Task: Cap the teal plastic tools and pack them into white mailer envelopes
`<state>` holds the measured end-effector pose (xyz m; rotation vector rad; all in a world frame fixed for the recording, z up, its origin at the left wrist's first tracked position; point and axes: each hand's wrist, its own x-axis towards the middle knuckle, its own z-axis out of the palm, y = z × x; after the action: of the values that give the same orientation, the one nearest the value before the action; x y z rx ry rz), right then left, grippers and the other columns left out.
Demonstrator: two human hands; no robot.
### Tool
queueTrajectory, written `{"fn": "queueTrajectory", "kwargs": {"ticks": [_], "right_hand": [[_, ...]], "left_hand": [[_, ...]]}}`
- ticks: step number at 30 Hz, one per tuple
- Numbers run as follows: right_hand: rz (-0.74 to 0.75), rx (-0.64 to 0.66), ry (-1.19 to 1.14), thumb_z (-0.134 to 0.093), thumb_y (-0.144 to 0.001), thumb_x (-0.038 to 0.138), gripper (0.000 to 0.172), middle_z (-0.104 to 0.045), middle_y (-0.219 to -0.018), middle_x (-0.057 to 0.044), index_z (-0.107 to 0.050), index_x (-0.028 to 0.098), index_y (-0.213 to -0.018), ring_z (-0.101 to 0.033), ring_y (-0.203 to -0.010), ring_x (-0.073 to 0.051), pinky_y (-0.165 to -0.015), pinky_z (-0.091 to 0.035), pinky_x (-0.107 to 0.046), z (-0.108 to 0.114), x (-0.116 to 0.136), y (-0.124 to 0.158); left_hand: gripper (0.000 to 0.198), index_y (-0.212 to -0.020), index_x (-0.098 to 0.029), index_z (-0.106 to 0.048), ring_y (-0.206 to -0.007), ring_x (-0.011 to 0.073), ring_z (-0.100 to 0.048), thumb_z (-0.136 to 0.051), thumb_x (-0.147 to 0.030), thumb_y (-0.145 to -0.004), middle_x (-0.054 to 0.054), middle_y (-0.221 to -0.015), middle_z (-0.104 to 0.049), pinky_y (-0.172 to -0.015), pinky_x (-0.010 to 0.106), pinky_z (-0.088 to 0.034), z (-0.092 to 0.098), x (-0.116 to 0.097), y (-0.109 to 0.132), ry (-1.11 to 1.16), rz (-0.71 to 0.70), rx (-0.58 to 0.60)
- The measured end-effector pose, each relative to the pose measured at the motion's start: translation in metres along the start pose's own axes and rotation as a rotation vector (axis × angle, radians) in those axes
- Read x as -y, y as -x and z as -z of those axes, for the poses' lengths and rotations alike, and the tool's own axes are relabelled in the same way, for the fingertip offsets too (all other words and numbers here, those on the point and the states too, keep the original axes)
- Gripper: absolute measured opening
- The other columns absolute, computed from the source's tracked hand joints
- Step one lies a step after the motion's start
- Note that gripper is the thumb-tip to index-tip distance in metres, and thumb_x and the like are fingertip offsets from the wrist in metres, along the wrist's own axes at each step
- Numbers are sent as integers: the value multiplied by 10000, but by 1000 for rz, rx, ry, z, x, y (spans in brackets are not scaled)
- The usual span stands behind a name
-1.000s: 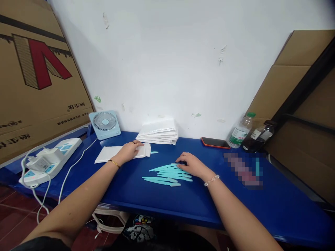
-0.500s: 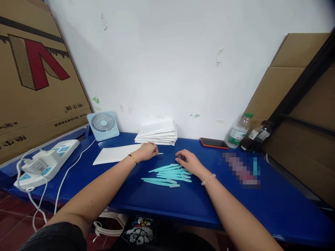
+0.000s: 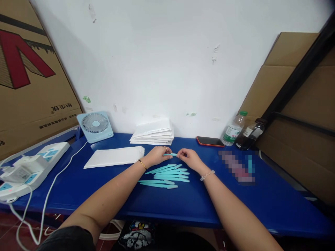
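Note:
Between both hands, held level just above the table, is a turquoise eyebrow razor. My left hand pinches its left part, and that end is partly hidden by the fingers. At its other end, the fingertips of my right hand are closed on it. Several more turquoise eyebrow razors lie loosely fanned on the blue table, nearer to me than the hands. A flat white padded envelope rests just left of my left hand.
Behind the hands, a stack of white envelopes sits against the wall. A blue fan and a power strip with cables are at left. On the right are a phone, a clear bottle, a dark bottle and a blurred patch.
My left hand has moved right, away from the white envelope, bringing the eyebrow razor to my right hand. My right hand, earlier empty, now grips it too. The view has shifted slightly.

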<state>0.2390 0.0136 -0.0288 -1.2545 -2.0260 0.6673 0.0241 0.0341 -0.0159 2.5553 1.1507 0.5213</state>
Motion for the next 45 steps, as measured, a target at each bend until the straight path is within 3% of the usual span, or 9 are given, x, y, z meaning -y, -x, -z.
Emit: {"fn": "queueTrajectory", "kwargs": {"ticks": [9,12,17,24,27,33,36,40,45], "right_hand": [[-152,-70,88,-609,-766,368,205,-633,-691,-8,-680,177,-790,-518,-597,-134,-563,-364,-247,26,-27,0],[-79,-126,208,-643,-761,391,206,-637,-813,-21,-698,212,-847,-547,-679,-146,-639,-386,-267,29,-22,3],[109,99,235,-678,-771,354,129,-588,-801,-3,-695,228,-797,-558,-764,-149,-769,-361,-307,4,7,4],[79,226,276,-640,-806,308,144,-558,-785,10,-634,186,-730,-541,-804,-155,-826,-300,-344,-13,17,4],[91,220,316,-620,-823,311,160,-566,-792,7,-628,184,-725,-542,-811,-153,-821,-293,-333,-4,10,3],[-33,-19,361,-635,-804,355,149,-596,-863,-7,-670,210,-810,-548,-776,-157,-805,-298,-335,30,-7,5],[28,78,296,-650,-788,349,138,-606,-874,-10,-684,219,-816,-554,-779,-157,-807,-313,-329,35,-2,9],[134,289,276,-690,-755,336,129,-609,-805,11,-679,214,-795,-555,-726,-137,-829,-313,-333,21,7,12],[203,250,317,-627,-811,280,94,-600,-784,11,-646,192,-787,-531,-659,-110,-806,-331,-314,6,6,9]], "left_hand": [[221,-868,-199,-707,-806,168,-618,-533,-332,-833,30,-892,-709,-711,243,-432,8,32,6,-62,175,-36],[236,-919,-205,-694,-833,173,-613,-599,-366,-775,31,-931,-697,-711,240,-436,10,33,10,-21,172,-59],[319,-839,-192,-675,-676,135,-583,-628,-489,-734,9,-781,-663,-577,220,-392,12,20,17,88,115,80],[216,-798,-210,-685,-622,120,-567,-606,-407,-760,-9,-714,-661,-522,215,-341,8,4,19,60,101,239],[156,-772,-208,-686,-651,129,-575,-600,-338,-767,-1,-753,-681,-546,224,-340,11,3,16,-43,100,174],[142,-773,-204,-683,-705,153,-602,-600,-318,-767,15,-775,-690,-605,236,-367,22,18,15,-126,192,-23],[197,-831,-204,-678,-739,159,-605,-642,-374,-737,18,-829,-686,-607,232,-379,22,17,17,-70,183,-54],[277,-833,-193,-679,-670,135,-591,-640,-451,-739,10,-768,-671,-559,217,-369,17,6,19,56,98,100],[235,-838,-201,-684,-665,129,-586,-664,-405,-725,1,-757,-669,-547,210,-363,10,-2,20,71,47,212]]}}
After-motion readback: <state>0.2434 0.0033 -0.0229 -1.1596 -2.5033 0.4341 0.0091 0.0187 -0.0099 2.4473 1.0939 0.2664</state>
